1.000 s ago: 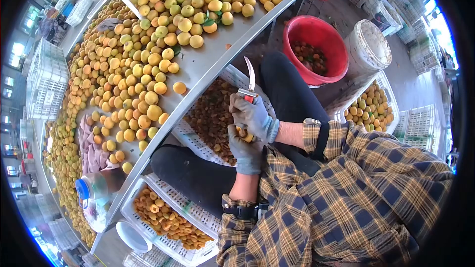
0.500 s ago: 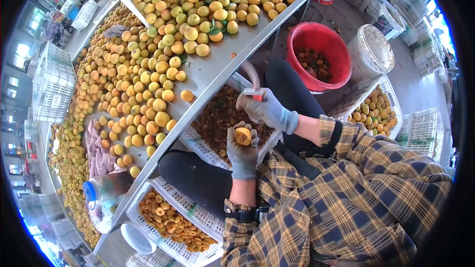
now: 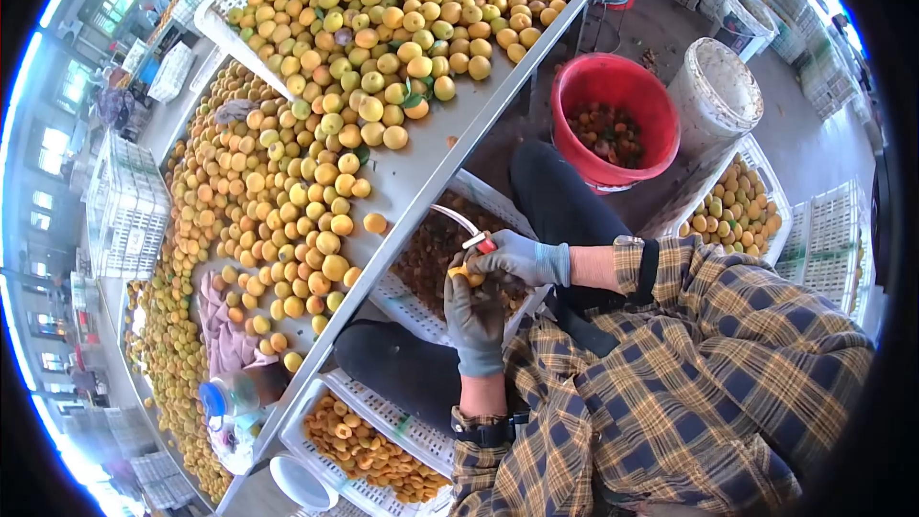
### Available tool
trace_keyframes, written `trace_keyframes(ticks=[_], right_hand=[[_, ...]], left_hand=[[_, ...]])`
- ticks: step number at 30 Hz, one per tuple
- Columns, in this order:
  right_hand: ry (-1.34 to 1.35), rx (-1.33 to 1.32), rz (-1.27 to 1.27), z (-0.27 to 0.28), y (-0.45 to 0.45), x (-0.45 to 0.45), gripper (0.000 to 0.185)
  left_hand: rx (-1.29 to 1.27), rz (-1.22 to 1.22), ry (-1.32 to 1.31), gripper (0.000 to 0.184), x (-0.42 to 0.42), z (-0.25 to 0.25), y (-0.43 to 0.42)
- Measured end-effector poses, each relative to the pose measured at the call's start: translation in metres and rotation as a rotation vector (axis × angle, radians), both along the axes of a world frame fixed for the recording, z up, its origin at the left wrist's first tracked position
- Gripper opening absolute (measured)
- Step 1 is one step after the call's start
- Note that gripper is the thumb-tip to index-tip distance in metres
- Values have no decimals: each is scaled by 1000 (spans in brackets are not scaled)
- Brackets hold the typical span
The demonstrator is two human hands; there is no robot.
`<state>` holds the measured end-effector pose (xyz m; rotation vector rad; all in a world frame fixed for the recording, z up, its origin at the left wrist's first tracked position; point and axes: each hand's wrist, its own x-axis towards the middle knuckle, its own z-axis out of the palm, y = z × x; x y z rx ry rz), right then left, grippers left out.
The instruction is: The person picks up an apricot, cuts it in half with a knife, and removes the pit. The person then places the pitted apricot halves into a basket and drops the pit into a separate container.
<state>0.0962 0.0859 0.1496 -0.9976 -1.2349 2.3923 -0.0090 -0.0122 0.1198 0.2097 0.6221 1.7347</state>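
Gloved in grey, my right hand [image 3: 517, 258] is closed on a knife [image 3: 481, 242] with a red handle and a curved blade pointing up and left. My left hand [image 3: 474, 324], also gloved, has its fingers wrapped round an orange-yellow fruit [image 3: 466, 275]. The two hands meet at the fruit, and my right fingers partly cover it. Beneath them, between my legs, stands a white crate [image 3: 418, 324] of dark brown pieces.
A metal table [image 3: 436, 168] heaped with whole fruit runs diagonally at left, bearing a pink cloth [image 3: 222, 330] and a blue-lidded jar [image 3: 239, 394]. Halved fruit fills a lower crate [image 3: 402, 436]. A red tub [image 3: 613, 172], white bucket [image 3: 720, 86] and fruit crate [image 3: 780, 206] stand right.
My right hand has come back against the fruit in my left hand, and the knife blade shows again. Half a second ago the hands were apart, with the fruit's cut face visible. The view has shifted.
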Motion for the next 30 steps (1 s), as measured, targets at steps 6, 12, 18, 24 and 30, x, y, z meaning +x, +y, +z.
trace_keyframes(ticks=[6, 12, 18, 24, 30], right_hand=[[53, 358, 84, -5, 9, 2, 23], [-337, 1334, 138, 9, 3, 6, 29], [-390, 1092, 259, 15, 26, 13, 35], [7, 909, 146, 7, 76, 20, 39], [-747, 1228, -147, 52, 208, 57, 21]], left_hand=[[11, -31, 47, 35, -4, 2, 1], [-191, -29, 678, 27, -20, -22, -4], [-346, 73, 921, 19, -2, 78, -4], [-778, 514, 1236, 41, -104, 83, -121], [-696, 536, 1292, 40, -124, 62, -91]])
